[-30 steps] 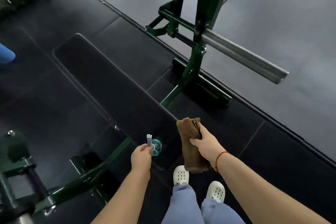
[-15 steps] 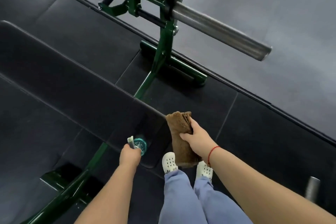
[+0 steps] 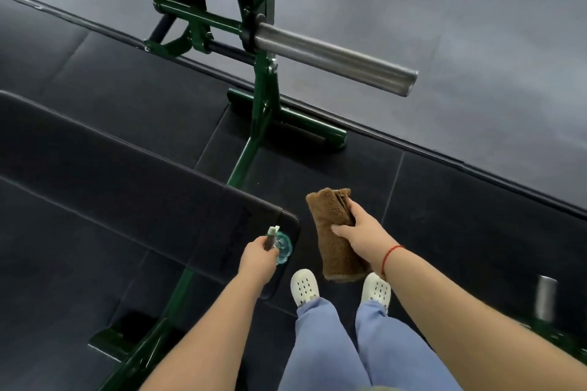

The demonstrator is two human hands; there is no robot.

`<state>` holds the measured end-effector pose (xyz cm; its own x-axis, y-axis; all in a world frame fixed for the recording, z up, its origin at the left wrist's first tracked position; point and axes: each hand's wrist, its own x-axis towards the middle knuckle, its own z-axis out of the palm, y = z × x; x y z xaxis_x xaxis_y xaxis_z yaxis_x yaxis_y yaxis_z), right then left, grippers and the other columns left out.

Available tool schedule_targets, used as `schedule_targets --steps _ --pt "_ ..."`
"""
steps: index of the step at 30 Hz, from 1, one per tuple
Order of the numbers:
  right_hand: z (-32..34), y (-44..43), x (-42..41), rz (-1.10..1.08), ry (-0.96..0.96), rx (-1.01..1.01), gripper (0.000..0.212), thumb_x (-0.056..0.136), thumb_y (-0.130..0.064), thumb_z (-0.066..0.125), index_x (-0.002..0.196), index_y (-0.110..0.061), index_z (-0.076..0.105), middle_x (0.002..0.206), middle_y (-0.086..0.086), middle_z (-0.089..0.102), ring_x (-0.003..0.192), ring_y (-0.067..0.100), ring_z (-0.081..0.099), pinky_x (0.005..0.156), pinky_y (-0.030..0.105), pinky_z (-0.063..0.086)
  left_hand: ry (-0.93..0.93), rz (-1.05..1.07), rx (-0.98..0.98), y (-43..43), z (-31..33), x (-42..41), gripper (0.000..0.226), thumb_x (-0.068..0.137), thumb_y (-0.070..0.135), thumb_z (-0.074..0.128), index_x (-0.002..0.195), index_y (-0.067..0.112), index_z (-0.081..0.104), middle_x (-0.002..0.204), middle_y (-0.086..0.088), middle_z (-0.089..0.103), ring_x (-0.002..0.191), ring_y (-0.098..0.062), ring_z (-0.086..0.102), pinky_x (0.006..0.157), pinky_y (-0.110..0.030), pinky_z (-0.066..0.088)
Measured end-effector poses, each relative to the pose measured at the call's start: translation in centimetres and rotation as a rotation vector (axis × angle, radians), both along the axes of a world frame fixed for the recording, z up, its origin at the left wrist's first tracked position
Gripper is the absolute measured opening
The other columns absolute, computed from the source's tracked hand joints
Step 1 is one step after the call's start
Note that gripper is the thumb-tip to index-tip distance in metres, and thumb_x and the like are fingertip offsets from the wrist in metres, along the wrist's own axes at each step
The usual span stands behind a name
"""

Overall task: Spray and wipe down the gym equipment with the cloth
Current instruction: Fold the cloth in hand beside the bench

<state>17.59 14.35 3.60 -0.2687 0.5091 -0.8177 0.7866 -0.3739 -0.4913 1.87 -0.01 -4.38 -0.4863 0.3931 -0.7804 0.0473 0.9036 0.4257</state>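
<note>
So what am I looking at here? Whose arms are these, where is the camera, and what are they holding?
There is no robot here: a person wears one camera on the head, looking down at their own arms. The left hand grips a small clear spray bottle above the end of a black padded bench. The right hand holds a folded brown cloth, hanging in the air beside the bench. Beyond stands the green steel frame with a silver bar sticking out. Below are the person's white shoes on dark rubber floor mats.

One cloth (image 3: 324,213), one spray bottle (image 3: 282,247), one bench (image 3: 127,174)
</note>
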Motion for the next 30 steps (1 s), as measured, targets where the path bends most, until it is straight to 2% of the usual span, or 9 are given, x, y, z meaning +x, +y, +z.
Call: schedule_targets --steps 3,7,13,17,21,23,26,28,30 --pt "1.2 0.9 2.5 -0.045 0.011 0.036 0.07 0.102 -0.029 0.057 0.159 -0.035 0.016 0.153 -0.003 0.042 0.135 0.026 0.047 0.112 0.045 0.038 -0.01 -0.08 0.053 2.6 2.2 2.4 0.02 0.099 0.02 0.054 0.114 0.012 0.064 0.104 -0.009 0.067 0.094 -0.026 0.065 0.088 -0.044 0.056" --pt "2.1 2.7 7.3 -0.111 0.029 0.095 0.068 0.102 -0.026 0.056 0.158 -0.036 0.019 0.151 -0.003 0.045 0.135 0.027 0.048 0.113 0.048 0.037 0.034 -0.223 0.154 6.7 6.2 6.1 0.026 0.104 0.033 0.046 0.119 0.016 0.059 0.114 -0.007 0.062 0.096 -0.022 0.062 0.084 -0.039 0.052" --pt "2.8 6.5 17.4 -0.344 0.057 0.128 0.064 0.101 -0.017 0.056 0.156 -0.035 0.028 0.143 -0.002 0.051 0.129 0.028 0.051 0.112 0.053 0.039 0.005 -0.462 0.353 13.8 14.8 14.1 0.019 0.105 0.037 0.044 0.102 0.022 0.055 0.105 -0.006 0.059 0.088 -0.017 0.058 0.071 -0.03 0.044" --pt "3.2 9.1 24.3 -0.537 0.101 0.108 0.051 0.102 -0.018 0.055 0.148 -0.033 0.041 0.129 0.001 0.058 0.116 0.028 0.057 0.107 0.056 0.043 0.006 -0.561 0.477 18.3 20.3 21.3 0.018 0.106 0.036 0.045 0.104 0.022 0.056 0.102 -0.002 0.059 0.086 -0.015 0.057 0.071 -0.028 0.044" --pt "4.3 12.2 30.9 -0.828 0.28 -0.046 0.033 0.1 -0.015 0.056 0.132 -0.023 0.054 0.118 0.01 0.066 0.106 0.033 0.065 0.099 0.058 0.05 0.136 -0.651 0.52 22.9 23.7 28.7 0.021 0.105 0.04 0.045 0.107 0.025 0.06 0.098 0.004 0.066 0.087 -0.014 0.062 0.079 -0.038 0.053" --pt "5.2 13.5 33.9 -0.928 0.344 -0.099 0.026 0.101 -0.014 0.054 0.126 -0.021 0.058 0.115 0.013 0.069 0.104 0.035 0.066 0.096 0.056 0.052 0.243 -0.656 0.554 24.9 24.8 31.8 0.023 0.104 0.045 0.045 0.105 0.028 0.061 0.091 0.006 0.068 0.083 -0.013 0.063 0.073 -0.037 0.052" --pt "6.0 14.8 38.2 -0.996 0.41 -0.126 0.021 0.102 -0.017 0.051 0.12 -0.021 0.061 0.112 0.014 0.071 0.104 0.036 0.067 0.097 0.056 0.052 0.35 -0.693 0.668 27.5 25.9 36.1 0.026 0.102 0.049 0.047 0.098 0.028 0.062 0.08 0.007 0.067 0.072 -0.012 0.06 0.061 -0.032 0.042" --pt "6.5 15.4 40.2 -1.039 0.454 -0.132 0.02 0.102 -0.017 0.051 0.118 -0.021 0.063 0.111 0.016 0.072 0.104 0.038 0.068 0.097 0.058 0.052 0.317 -0.731 0.777 28.8 25.9 38.3 0.02 0.101 0.044 0.055 0.107 0.027 0.063 0.083 0.008 0.065 0.075 -0.012 0.061 0.066 -0.034 0.048" --pt "6.8 16.0 42.3 -1.102 0.5 -0.124 0.022 0.102 -0.018 0.05 0.119 -0.02 0.065 0.109 0.018 0.073 0.105 0.04 0.068 0.098 0.059 0.052 0.235 -0.816 0.888 30.0 26.0 40.8 0.031 0.096 0.036 0.066 0.125 0.027 0.06 0.096 0.01 0.065 0.086 -0.014 0.064 0.076 -0.041 0.057"
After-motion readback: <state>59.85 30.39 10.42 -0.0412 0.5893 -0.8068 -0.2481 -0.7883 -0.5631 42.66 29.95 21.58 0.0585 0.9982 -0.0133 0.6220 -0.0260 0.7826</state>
